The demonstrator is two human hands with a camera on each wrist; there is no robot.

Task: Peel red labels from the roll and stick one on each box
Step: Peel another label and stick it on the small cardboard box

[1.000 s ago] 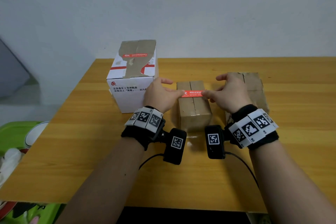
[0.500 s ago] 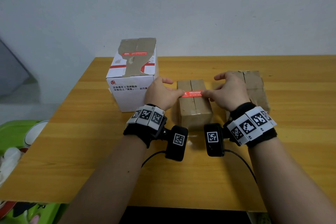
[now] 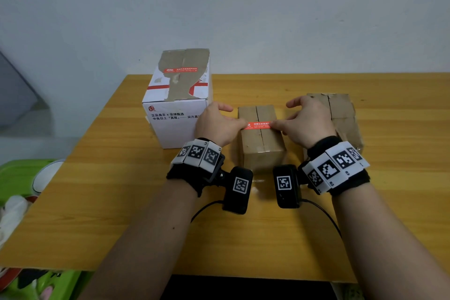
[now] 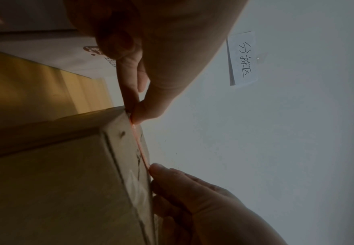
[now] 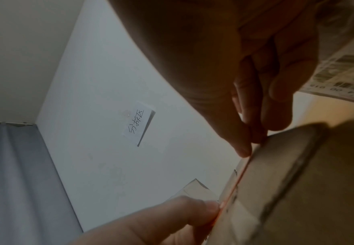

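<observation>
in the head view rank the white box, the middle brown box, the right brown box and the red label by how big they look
1. white box
2. right brown box and middle brown box: too alike, hand covers part
3. red label

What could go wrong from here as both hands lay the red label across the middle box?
1. The red label is held only by its ends between the left hand and right hand; uneven lowering could leave it crooked or wrinkled.
2. It crosses the flap seam of the middle box, so it may bridge the gap and stick poorly.
3. The label's ends could cling to the fingertips on release.
</observation>
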